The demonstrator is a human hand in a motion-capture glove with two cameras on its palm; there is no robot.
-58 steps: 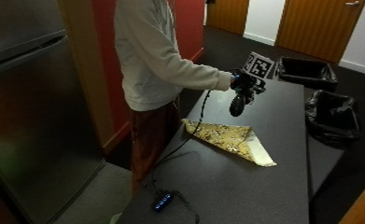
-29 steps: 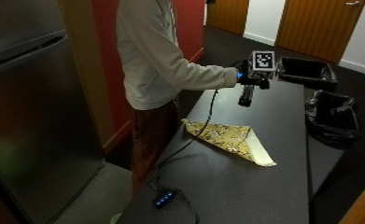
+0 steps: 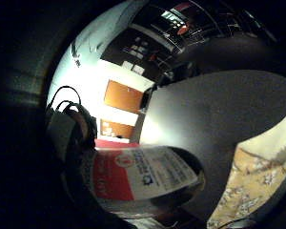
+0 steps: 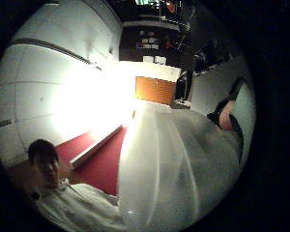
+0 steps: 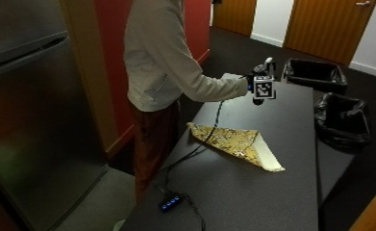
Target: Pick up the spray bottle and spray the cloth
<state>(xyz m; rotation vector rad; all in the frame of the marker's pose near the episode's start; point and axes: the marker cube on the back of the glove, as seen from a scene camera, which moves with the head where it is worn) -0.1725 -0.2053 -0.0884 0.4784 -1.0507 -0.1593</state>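
Outside view: hand (image 5: 256,83) grips spray bottle (image 5: 260,100) above table (image 5: 283,197); cloth (image 5: 235,143) near edge.

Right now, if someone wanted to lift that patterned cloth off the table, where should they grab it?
Probably the raised corner of the cloth, taken from above. It lies folded in a triangle on the table, and that corner lifts clear, so fingers could pinch it.

A dark grey tabletop (image 5: 270,192) fills the lower right of the frame. On it, near the centre, lies a folded yellow patterned cloth (image 5: 235,143). A small black box with blue lights (image 5: 169,202) rests at its lower-left edge.
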